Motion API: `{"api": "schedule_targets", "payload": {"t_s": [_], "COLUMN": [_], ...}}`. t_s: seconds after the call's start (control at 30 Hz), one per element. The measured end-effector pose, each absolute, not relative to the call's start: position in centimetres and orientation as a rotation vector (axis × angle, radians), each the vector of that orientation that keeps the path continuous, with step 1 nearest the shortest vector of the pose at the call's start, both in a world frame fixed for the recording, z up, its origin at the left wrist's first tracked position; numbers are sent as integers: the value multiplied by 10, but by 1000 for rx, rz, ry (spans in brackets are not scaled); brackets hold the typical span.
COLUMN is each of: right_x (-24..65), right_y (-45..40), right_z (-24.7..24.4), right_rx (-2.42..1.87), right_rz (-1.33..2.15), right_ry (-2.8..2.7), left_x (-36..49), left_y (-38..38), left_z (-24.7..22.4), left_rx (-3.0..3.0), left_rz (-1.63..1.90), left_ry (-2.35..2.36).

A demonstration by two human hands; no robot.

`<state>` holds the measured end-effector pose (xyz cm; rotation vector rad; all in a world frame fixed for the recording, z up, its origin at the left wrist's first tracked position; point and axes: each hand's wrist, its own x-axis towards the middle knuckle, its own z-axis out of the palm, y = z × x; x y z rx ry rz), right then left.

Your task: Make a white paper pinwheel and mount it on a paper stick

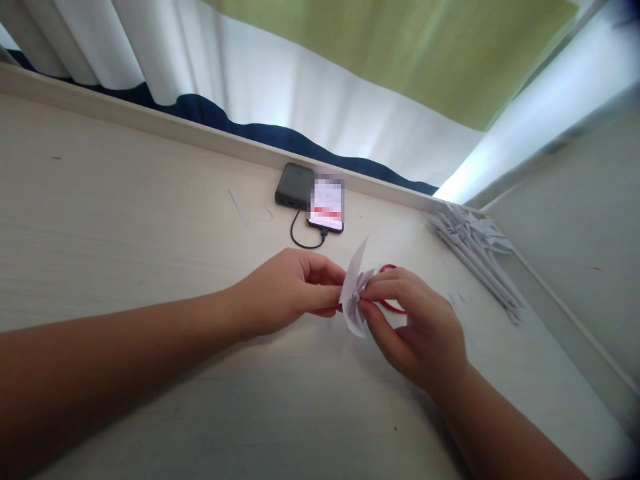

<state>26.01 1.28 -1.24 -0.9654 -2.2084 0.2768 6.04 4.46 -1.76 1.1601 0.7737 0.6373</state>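
The left hand (285,290) and the right hand (420,323) are close together above the counter (165,227). Between them they hold a folded white paper piece (356,297), which has pointed, curved blades. The fingers of the left hand are closed on the left side of this paper. The fingers of the right hand pinch it near its middle, from the right side.

A red loop, which looks like a handle of scissors (393,308), is partly seen behind the right hand; the rest of it is hidden.

Farther away, near the raised edge of the counter, lies a dark power bank (294,185). Just beside it, on its right, is a phone (327,203) with lit screen, and a short black cable (303,245) joins the two. On the right part of the counter there is a bundle of rolled paper sticks with folded paper tops (477,250). Thin paper scraps (237,204) lie to the left of the power bank. Behind the counter hangs a curtain (320,73) in white, green and dark blue.
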Motion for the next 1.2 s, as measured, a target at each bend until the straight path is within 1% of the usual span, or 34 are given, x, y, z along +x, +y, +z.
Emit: {"api": "schedule_targets", "payload": {"t_s": [0.3,0.73,0.9,1.2], "right_x": [260,255,256,256], "right_y": [12,11,11,11], "right_z": [-12,-15,-15,-14], "right_rx": [-973,-982,-995,-973], "right_rz": [284,303,270,275], "right_ry": [-2219,-2151,-2174,-2201], "left_x": [60,67,69,67], "left_y": [40,35,33,30], "left_z": [-17,-15,-14,-14], "left_rx": [1334,1180,1181,1449], "left_rz": [708,644,686,829], "left_ry": [810,869,889,862]}}
